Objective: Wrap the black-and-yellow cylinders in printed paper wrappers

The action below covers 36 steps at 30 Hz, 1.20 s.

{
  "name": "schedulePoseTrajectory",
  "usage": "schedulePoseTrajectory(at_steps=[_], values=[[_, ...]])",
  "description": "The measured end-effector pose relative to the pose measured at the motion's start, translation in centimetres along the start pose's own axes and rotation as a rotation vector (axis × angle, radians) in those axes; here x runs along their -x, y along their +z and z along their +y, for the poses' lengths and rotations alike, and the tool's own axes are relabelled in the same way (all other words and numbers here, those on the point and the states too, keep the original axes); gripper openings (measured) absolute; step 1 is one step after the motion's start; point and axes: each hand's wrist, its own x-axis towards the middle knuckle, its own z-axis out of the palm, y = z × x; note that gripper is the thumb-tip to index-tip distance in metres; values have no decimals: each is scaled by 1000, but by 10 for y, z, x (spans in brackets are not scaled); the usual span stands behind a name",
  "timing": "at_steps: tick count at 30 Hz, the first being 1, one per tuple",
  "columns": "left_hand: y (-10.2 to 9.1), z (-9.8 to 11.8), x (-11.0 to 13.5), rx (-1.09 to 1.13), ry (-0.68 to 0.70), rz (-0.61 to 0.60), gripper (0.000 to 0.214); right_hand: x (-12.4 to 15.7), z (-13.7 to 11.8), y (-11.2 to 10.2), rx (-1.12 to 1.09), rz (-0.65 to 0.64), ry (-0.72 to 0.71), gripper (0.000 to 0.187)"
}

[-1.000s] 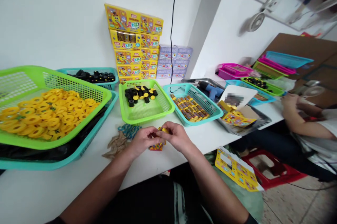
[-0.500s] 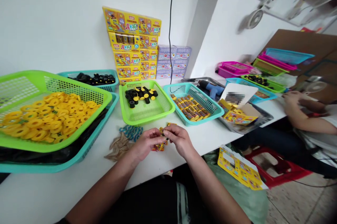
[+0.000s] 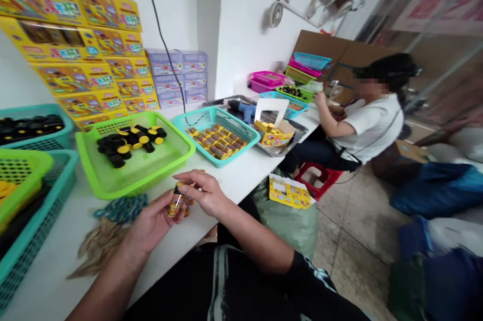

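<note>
My left hand (image 3: 153,223) holds a small cylinder (image 3: 175,205) wrapped in a glossy yellow printed label, with a dark end showing at the top. The fingers of my right hand (image 3: 208,194) are closed over its upper end, and my right thumb presses on it. Bits of yellow printed material show behind and below the fingers, partly hidden. Beyond my hands, a green basket (image 3: 88,172) holds black cylinders with yellow ends. To its right, a turquoise basket (image 3: 180,121) contains rows of labelled cylinders. A blue patterned cloth (image 3: 123,208) and a tan cloth (image 3: 100,245) lie left of my hands.
Yellow boxes (image 3: 81,79) and purple boxes (image 3: 177,77) are stacked against the wall. An open carton (image 3: 277,137) stands on a metal tray at right. Farther along sits another person (image 3: 373,119). A flattened yellow carton (image 3: 290,192) lies on a green sack (image 3: 290,223).
The view has swung right, bringing the seated person and floor bags into sight. The labelled cylinder now shows more plainly between my hands, which stay together.
</note>
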Motion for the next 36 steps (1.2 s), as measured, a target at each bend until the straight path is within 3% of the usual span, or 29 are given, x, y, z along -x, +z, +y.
schedulePoseTrajectory(at_steps=[5, 10, 16, 22, 26, 31, 36], values=[[-4, -2, -2, 69, 24, 65, 13, 9, 6, 13, 154, -25, -41, 33], [-8, -5, -4, 135, -38, 68, 12, 8, 11, 11, 272, -33, -146, 37], [2, -7, -3, 183, -114, 48, 16, 12, 8, 6, 139, 75, -161, 22], [-2, 0, -5, 94, 70, 100, 13, 14, 8, 12, 211, 63, -258, 32], [-3, 2, -4, 95, 141, 114, 17, 13, 15, 17, 282, 95, -279, 26], [-1, -2, -5, 185, 4, 138, 19, 17, 19, 20, 426, 101, -383, 29], [-2, 2, -6, 204, 16, 156, 12, 20, 20, 22, 291, 107, -286, 34]])
